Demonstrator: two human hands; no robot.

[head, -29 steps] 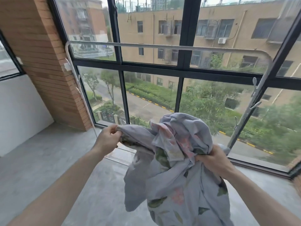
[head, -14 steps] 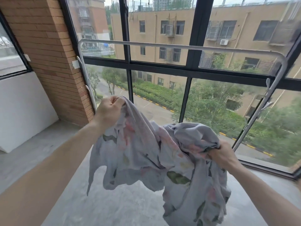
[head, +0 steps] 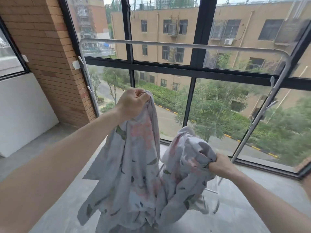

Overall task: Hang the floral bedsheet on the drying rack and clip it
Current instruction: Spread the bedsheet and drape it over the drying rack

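Head view: left hand, right hand fists bunch soft crumpled floral bedsheet.

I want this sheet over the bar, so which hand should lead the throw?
Probably the left hand: it grips the floral bedsheet higher, nearer the rack's top bar; the right hand holds low.

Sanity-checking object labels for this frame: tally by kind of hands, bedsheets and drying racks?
Hands: 2, left hand and right hand, each gripping the sheet
Floral bedsheet: 1, bunched, not yet on the rack
Drying rack: 1, white, top bar bare
Total: 4
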